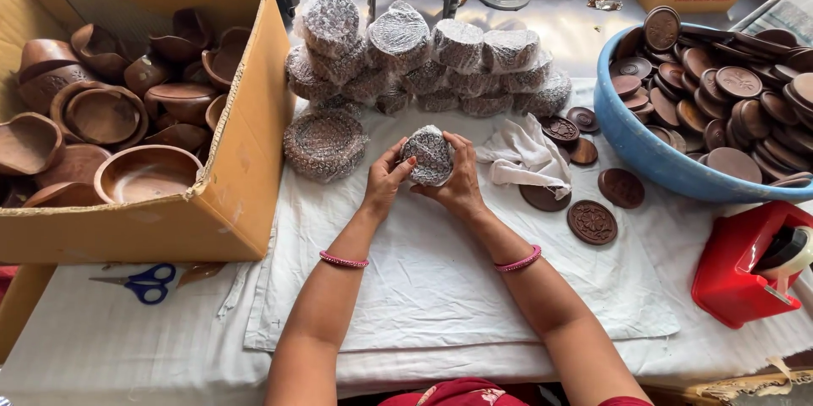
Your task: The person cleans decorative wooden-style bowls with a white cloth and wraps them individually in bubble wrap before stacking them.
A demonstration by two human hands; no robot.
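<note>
Both my hands hold one small round bundle wrapped in bubble wrap (428, 154) above a white cloth (440, 279). My left hand (385, 179) grips its left side with the thumb on top. My right hand (459, 176) cups its right side. Behind it lies a pile of similar wrapped bundles (423, 59); one larger flat wrapped bundle (325, 143) lies to the left.
A cardboard box (246, 160) at left holds several brown clay bowls. A blue tub (652, 156) at right holds several carved brown lids; a few lids (591, 221) and a crumpled cloth (525, 156) lie beside it. Blue scissors (146, 282) sit front left, a red tape dispenser (745, 266) front right.
</note>
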